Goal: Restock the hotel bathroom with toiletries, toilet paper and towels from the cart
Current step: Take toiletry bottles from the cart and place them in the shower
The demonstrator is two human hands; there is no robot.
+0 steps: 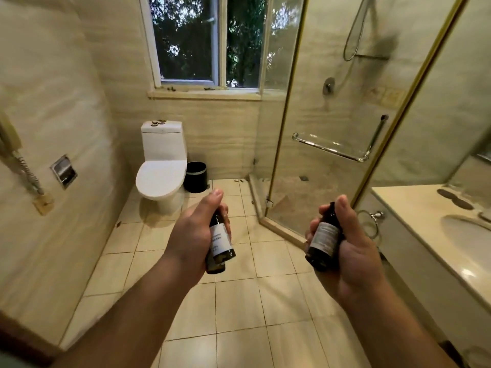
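Shows the toiletry step in hand: bottles held in mid-air above the tiled floor, not yet set down anywhere. Grips with the left hand what appear to be two dark labelled bottles, one tucked under the other, fingers curled round both. Grips with the right hand a single dark bottle, thumb up beside its neck. Faces the toilet, with the glass shower enclosure ahead to the right and the vanity counter at far right, near the right hand. Calls next, by judgement, for a turn toward the counter or the shower shelf, then upright placing, probably with one-at-a-time release from the left hand. Leaves cart, towels and toilet paper out of view. Cuts off the basin at the frame edge. Hides the bottle caps behind fingers; renders label print too blurred to read and the recessed paper holder too small to judge as stocked or bare.
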